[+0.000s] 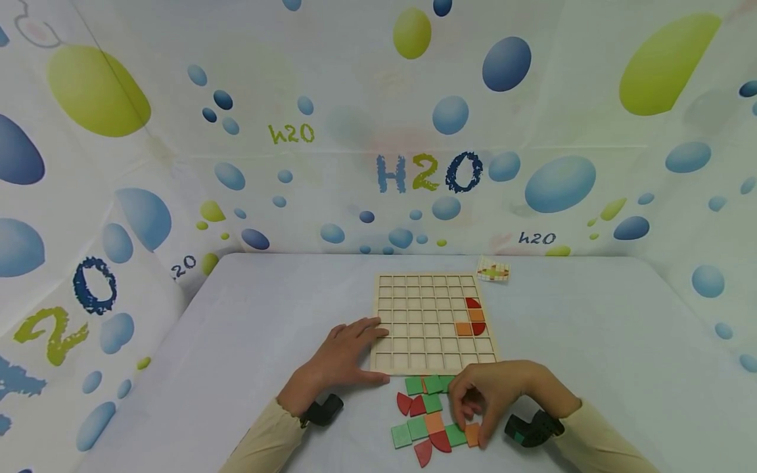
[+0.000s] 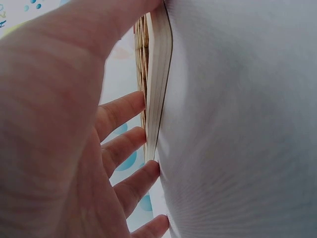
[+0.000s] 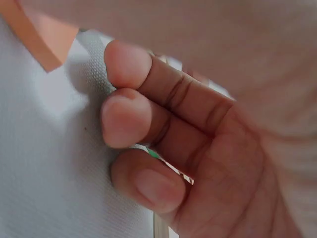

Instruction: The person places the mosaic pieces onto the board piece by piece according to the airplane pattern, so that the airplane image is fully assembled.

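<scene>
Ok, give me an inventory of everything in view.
Grid board: one, pale wood, on the table.
Quarter-circles: six visible, red, two on the board, four in front.
Orange squares: at least four, orange, two on the board, others in front.
Green tiles: at least seven, green, in front.
Card: one, multicoloured, by the board's far right corner.
Table: one, white, under the board.
Backdrop: one, white with coloured drops, behind.
Wrist cameras: two, black, one per wrist.
Sleeves: two, beige, on forearms.
Left hand: one, at the board's left edge.
Right hand: one, at an orange square.
</scene>
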The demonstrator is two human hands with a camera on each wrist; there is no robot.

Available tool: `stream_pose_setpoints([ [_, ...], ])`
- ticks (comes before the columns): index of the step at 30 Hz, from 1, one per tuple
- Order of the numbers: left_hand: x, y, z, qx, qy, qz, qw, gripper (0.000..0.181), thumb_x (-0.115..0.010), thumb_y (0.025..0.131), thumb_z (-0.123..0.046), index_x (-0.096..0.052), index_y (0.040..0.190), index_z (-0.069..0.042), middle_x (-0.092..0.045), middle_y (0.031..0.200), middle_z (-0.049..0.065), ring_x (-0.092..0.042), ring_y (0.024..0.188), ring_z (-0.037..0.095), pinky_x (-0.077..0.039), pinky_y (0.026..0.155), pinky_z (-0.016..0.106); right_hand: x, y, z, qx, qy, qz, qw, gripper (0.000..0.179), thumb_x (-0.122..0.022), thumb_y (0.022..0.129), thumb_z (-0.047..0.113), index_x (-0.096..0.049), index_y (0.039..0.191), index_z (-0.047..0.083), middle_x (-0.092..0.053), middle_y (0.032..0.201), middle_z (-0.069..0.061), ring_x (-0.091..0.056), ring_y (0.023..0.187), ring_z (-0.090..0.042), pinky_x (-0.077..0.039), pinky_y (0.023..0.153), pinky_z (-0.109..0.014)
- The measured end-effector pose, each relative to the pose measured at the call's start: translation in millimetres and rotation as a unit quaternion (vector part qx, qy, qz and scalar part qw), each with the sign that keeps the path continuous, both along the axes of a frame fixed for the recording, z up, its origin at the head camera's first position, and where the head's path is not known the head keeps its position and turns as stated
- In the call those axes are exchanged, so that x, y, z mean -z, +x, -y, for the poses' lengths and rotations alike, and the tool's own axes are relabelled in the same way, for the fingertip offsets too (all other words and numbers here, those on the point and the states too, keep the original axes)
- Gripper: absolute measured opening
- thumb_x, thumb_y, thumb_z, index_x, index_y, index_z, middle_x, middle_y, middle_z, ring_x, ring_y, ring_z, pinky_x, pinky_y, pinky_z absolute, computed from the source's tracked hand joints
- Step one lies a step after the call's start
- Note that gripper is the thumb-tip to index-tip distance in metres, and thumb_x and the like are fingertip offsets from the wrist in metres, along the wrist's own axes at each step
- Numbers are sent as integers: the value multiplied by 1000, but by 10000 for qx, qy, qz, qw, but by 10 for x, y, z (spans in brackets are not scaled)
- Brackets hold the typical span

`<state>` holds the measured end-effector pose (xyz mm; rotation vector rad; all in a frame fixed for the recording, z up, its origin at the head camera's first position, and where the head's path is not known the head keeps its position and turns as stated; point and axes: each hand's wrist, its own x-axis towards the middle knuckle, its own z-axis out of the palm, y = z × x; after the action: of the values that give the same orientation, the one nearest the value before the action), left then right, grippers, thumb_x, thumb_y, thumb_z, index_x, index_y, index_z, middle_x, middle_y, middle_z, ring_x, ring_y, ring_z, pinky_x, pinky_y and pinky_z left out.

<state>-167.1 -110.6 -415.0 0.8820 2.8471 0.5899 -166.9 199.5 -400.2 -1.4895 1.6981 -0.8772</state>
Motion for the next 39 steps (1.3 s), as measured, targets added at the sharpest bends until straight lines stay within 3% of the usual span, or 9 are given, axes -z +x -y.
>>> stream_pose_setpoints([
  [9, 9, 6, -4, 24, -17, -74, 10000, 74, -77, 77, -52, -53, 137, -16, -41, 150, 9, -37, 139, 28, -31, 107, 59, -1, -17, -36, 173, 77, 556, 9983, 21, -82, 79, 13, -68, 93, 5, -64, 83, -11, -49, 66, 3, -48, 57, -15],
  [18, -15, 18, -14, 23, 5, -91, 10000, 74, -78, 77, -50, -53, 137, -15, -42, 149, 10, -38, 138, 28, -31, 106, 60, -4, -23, -67, 245, -43, 614, 9978, 19, -81, 81, 12, -69, 94, 5, -63, 84, -12, -50, 62, -5, -47, 55, -15],
  [27, -13, 10, -18, 20, 0, -58, 10000, 74, -78, 77, -50, -53, 137, -15, -42, 149, 10, -37, 139, 29, -31, 106, 60, 21, -32, -69, 128, -231, 317, 9991, 25, -82, 79, 10, -68, 98, 5, -63, 86, -11, -53, 58, -15, -48, 54, -17],
  [34, -5, -1, -13, 37, -25, -82, 10000, 74, -78, 77, -51, -53, 137, -15, -42, 149, 10, -38, 138, 28, -31, 106, 60, -1, -40, -70, 278, -104, 150, 9994, 21, -80, 81, 10, -69, 99, 8, -63, 87, -9, -51, 62, -2, -49, 54, -17],
  [39, 10, -7, -8, 51, -13, -116, 9999, 74, -78, 77, -52, -53, 137, -16, -43, 149, 10, -39, 138, 28, -31, 106, 60, -19, -46, -67, 322, -103, -69, 9994, 24, -82, 80, 14, -69, 99, 9, -64, 86, -8, -52, 62, -2, -50, 54, -17],
])
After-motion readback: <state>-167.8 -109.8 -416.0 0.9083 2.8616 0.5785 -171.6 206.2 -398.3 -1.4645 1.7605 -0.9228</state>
